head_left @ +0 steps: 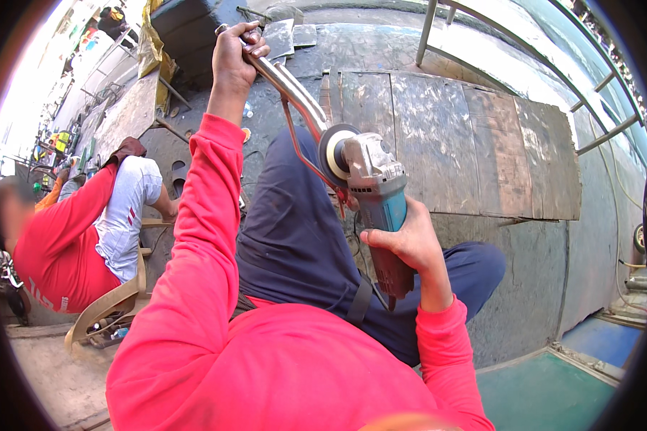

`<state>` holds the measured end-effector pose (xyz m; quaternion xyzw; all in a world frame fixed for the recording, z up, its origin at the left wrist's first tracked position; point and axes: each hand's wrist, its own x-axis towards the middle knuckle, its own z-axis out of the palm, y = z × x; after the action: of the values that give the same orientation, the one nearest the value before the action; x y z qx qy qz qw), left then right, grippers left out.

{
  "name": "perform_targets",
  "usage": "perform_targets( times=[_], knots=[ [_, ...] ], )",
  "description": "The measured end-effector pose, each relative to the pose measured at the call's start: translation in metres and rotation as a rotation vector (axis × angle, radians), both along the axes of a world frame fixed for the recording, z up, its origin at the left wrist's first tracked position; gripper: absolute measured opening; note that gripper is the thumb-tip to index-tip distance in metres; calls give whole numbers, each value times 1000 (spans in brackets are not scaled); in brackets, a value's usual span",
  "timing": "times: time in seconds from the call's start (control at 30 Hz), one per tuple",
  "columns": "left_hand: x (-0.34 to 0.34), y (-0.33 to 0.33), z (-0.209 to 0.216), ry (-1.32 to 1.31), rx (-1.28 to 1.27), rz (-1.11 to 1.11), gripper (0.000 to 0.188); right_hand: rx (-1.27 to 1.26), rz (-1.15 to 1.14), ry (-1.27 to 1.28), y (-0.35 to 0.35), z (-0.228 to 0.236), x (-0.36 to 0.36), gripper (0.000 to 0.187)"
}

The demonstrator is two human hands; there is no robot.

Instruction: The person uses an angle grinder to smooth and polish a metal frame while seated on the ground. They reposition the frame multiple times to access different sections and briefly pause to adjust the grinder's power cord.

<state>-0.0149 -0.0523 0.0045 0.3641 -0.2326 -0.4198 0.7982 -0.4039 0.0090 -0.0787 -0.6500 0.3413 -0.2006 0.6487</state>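
In my right hand [413,233] is an angle grinder [382,190] with a teal and black body and a grey metal head, held by its body over my lap. Its round disc [334,153], dark with a pale ring, is at the lower end of a shiny bent metal tube [292,90]; whether they touch I cannot tell. Closed round the tube's far end is my left hand [239,61], up and forward of my knee. A thin reddish-brown rod [295,144] runs alongside the tube, joining it near the disc.
A worn wooden board [446,144] lies on the ground ahead to the right. Beyond it stands a metal-framed rail [604,140]. Close on my left, a person in a red top [68,244] sits on a brown chair [111,309]. A yellow sheet [151,43] hangs at the far left.
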Motion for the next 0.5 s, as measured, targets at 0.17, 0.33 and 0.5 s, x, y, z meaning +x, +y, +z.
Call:
perform_targets(
  times=[0.17, 0.33, 0.5],
  knots=[
    [1, 2, 2, -2, 3, 5, 24, 12, 11, 1, 0, 3, -1, 58],
    [-9, -1, 3, -11, 1, 11, 26, -78, -26, -8, 0, 0, 3, 59],
    [-9, 3, 5, -27, 5, 32, 25, -145, -130, -11, 2, -2, -1, 58]
  ],
)
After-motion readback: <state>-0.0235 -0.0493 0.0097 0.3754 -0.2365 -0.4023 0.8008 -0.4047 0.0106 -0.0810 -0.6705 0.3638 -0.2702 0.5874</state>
